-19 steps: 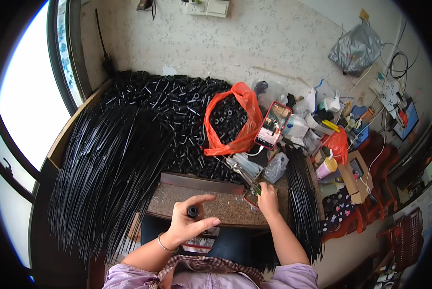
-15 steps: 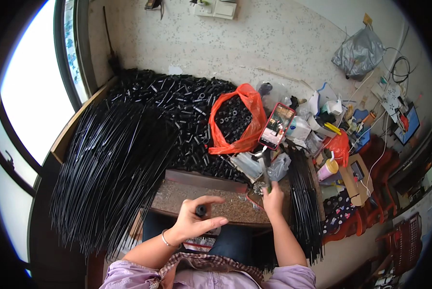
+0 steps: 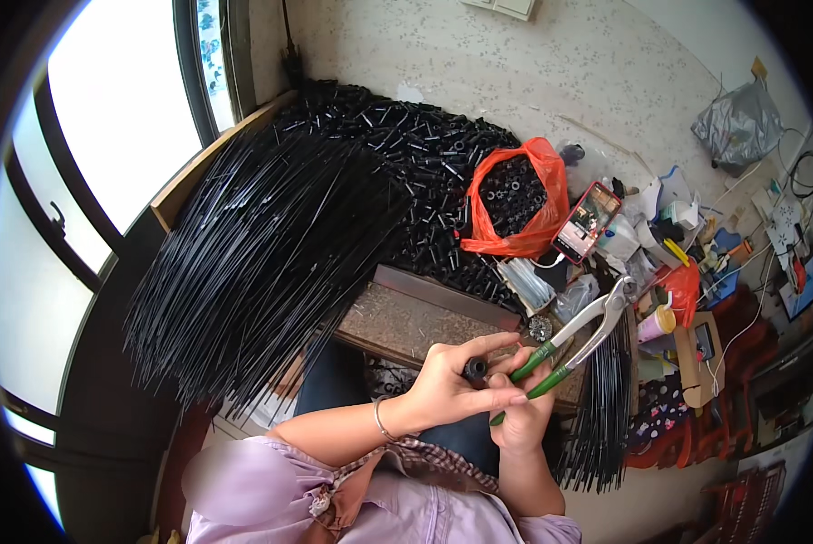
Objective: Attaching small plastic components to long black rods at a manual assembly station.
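A pair of pliers point(image 3: 617, 311) with green handles and long metal jaws points up and to the right, its jaws spread. My right hand point(image 3: 522, 422) is closed around its handles. A short black tube-shaped part point(image 3: 474, 368) sits in my left hand point(image 3: 444, 385), held against the palm; its lower end is hidden. The left index finger and thumb reach out beside the plier handles, and the two hands meet or nearly meet over the table's front edge.
A heap of black plastic parts point(image 3: 443, 150) covers the back of the table point(image 3: 406, 317). Long thin black rods point(image 3: 252, 272) fan over its left side; another bundle point(image 3: 597, 426) hangs at the right. A red bag point(image 3: 479, 238) of black parts stands near a phone point(image 3: 588, 222).
My right hand has lifted the pliers from the table and brought them over to my left hand. The head view has shifted left, and the black tube stays in my left hand.
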`<state>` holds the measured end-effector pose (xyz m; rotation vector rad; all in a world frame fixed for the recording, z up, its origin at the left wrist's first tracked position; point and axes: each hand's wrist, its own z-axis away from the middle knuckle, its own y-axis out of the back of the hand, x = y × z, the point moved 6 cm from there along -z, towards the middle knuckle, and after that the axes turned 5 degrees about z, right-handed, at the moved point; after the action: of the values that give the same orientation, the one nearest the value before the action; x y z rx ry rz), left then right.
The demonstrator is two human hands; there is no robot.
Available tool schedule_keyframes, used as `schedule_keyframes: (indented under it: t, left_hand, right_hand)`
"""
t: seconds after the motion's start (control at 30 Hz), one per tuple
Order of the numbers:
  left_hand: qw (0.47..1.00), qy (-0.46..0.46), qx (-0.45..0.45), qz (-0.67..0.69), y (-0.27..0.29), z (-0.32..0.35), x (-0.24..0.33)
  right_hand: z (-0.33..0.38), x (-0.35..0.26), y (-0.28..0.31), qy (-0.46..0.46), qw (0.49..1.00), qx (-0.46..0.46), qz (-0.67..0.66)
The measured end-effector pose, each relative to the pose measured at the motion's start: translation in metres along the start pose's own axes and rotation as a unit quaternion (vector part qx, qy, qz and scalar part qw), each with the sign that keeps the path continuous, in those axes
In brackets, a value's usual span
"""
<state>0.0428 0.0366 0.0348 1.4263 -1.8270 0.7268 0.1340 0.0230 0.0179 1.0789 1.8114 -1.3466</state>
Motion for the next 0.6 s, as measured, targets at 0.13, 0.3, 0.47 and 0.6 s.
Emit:
schedule_keyframes:
  t: [0.13, 0.3, 0.47, 0.6]
  left_hand:
    - [0.999, 0.010, 0.003, -0.045, 0.000, 0.011, 0.007]
    - [0.996, -0.073, -0.026, -0.039, -0.012, 0.020, 0.012]
    - [0.996, -0.068, -0.064, -0.004, -0.013, 0.020, 0.013]
    - [0.999, -0.013, -0.043, 0.008, -0.002, 0.016, 0.001]
  right_hand:
    - [0.007, -0.007, 0.010, 0.061, 0.980, 0.162, 0.099]
    - [0.011, -0.021, 0.013, 0.102, 0.973, 0.172, 0.119]
    - [0.004, -0.006, 0.022, 0.008, 0.996, 0.088, -0.010]
    - [0.009, -0.005, 0.018, 0.029, 0.989, 0.127, 0.063]
